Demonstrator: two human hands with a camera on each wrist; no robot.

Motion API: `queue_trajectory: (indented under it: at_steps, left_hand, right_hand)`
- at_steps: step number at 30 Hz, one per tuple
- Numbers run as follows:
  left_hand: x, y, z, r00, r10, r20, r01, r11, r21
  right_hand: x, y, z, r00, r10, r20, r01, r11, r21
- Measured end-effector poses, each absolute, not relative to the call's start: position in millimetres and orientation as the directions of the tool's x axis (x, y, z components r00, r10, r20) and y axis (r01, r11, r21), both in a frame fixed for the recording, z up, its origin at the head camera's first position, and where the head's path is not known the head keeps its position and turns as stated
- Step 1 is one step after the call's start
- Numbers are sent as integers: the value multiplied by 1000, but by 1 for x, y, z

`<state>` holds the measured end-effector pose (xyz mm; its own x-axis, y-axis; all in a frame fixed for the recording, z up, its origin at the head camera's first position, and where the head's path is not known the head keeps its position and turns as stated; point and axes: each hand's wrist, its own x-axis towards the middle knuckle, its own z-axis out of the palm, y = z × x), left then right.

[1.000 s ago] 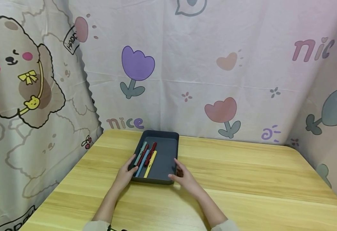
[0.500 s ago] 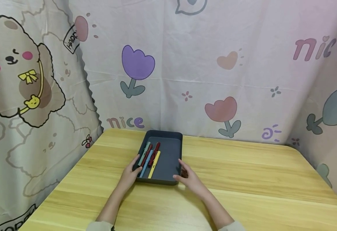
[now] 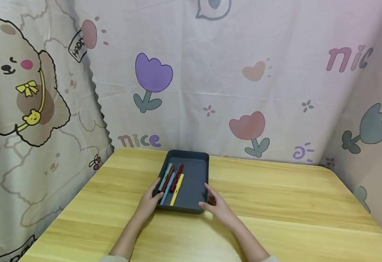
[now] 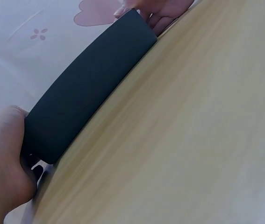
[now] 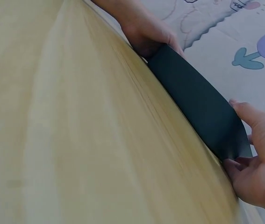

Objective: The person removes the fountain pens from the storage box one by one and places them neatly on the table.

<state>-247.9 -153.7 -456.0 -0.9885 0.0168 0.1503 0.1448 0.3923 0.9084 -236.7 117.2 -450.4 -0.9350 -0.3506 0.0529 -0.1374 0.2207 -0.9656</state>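
A dark grey rectangular tray (image 3: 194, 182) lies at the back of the table with several pens inside, along its left side. Among them are a yellow pen (image 3: 176, 190), a blue pen (image 3: 168, 188), a pale green pen (image 3: 165, 177) and dark red ones. My left hand (image 3: 149, 201) grips the tray's near left corner, thumb over the rim. On the opposite side, my right hand (image 3: 219, 208) holds the near right corner, its thumb at the rim and its lower fingers curled by the base in the right wrist view. Both wrist views show the tray's near wall (image 4: 90, 84) close to the tabletop.
The wooden table (image 3: 276, 196) extends to both sides of the tray and in front of it. A printed cloth (image 3: 197, 72) hangs directly behind the table's back edge, and more cloth hangs at the left and right.
Both hands have moved the tray a short way to the right along the table, pens inside. Their hold looks the same. The head view has shifted slightly.
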Motion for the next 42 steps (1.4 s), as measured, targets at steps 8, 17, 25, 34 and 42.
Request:
queue_trajectory:
  at_steps: [8,17,25,34,42]
  left_hand:
    - [-246,-148,-453,-985,6,170,158,406,900]
    - [-244,-142,-456,-990,17,142,139,364,921]
    - [-244,-141,-456,-991,33,131,134,353,926]
    - [-242,-143,-456,-991,34,128,131,360,924]
    - [-242,-141,-454,-991,28,130,131,348,928]
  right_hand:
    - [-235,123,-448,-935,-348,65,-146,214,-966]
    - [-231,128,-449,-938,-340,72,-143,190,-971]
    - [-231,129,-448,-938,-341,70,-137,176,-975]
    - [-232,129,-452,-936,-347,62,-127,167,-978]
    - [-232,130,-449,-932,-356,70,-134,158,-978]
